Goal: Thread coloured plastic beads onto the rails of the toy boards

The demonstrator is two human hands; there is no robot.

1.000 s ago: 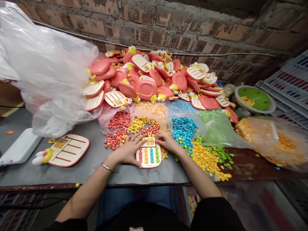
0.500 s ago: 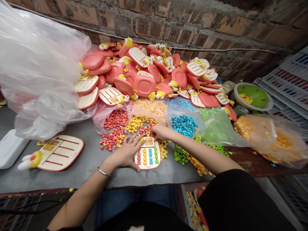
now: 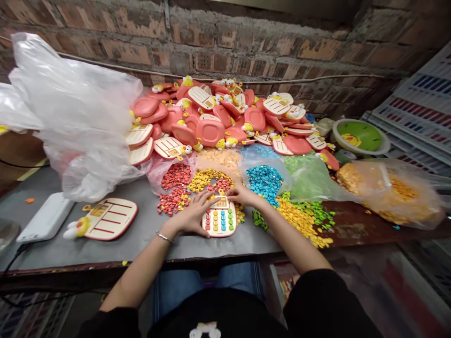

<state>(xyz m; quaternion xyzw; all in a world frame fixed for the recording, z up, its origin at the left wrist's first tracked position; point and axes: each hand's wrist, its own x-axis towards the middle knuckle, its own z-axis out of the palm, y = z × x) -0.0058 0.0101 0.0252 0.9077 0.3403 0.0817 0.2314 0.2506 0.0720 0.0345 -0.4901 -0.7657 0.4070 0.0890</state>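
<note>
A cream toy board (image 3: 221,230) with a red rim lies flat on the table in front of me. Rows of small red, yellow, blue and green button pieces (image 3: 223,220) sit in its slots. My left hand (image 3: 192,213) grips the board's left side, thumb at the lower left edge and fingers over the upper part. At the upper right corner is my right hand (image 3: 243,195), its fingertips pinched close to the board; whatever is between them is hidden. Just beyond lie loose red pieces (image 3: 172,201) and yellow pieces (image 3: 204,180).
Another board (image 3: 112,219) with empty slots lies to the left, near a white box (image 3: 45,218) with a cable. Blue pieces (image 3: 264,183), yellow-orange pieces (image 3: 299,220) and plastic bags (image 3: 306,178) spread rightward. A heap of red-backed boards (image 3: 211,131) stands against the brick wall.
The camera view has shifted, showing more of the table's left side and of the orange pieces. My right hand is slightly farther from the board's top; my left hand keeps its grip.
</note>
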